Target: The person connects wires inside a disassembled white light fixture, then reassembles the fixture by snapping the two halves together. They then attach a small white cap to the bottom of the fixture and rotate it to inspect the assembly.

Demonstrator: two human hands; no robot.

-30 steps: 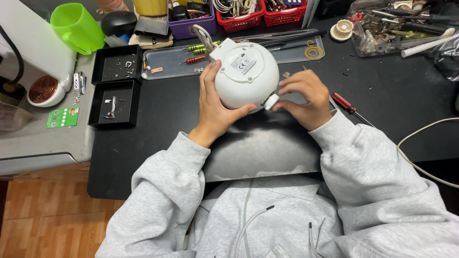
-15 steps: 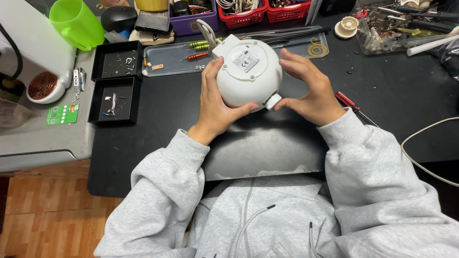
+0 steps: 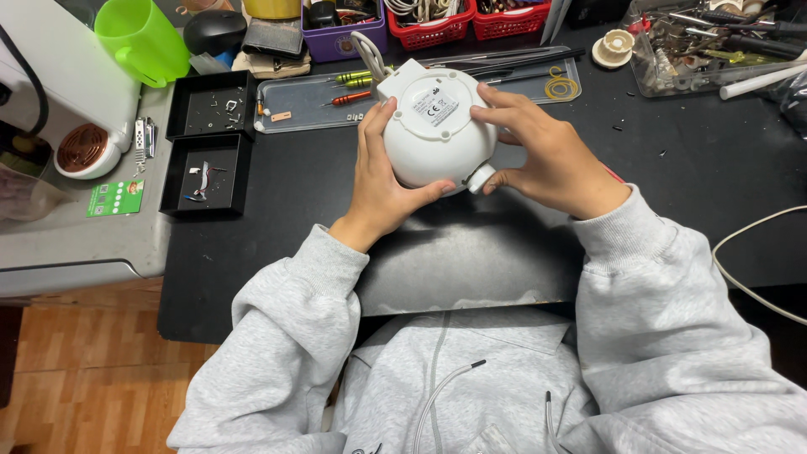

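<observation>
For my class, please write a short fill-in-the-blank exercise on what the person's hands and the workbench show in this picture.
1. Both hands hold a round ____ appliance above the black mat.
2. The left hand grips its ____ side.
3. The cup at the far left is ____.
4. Two square black ____ lie left of the appliance.

Missing words: white; left; green; trays
</observation>
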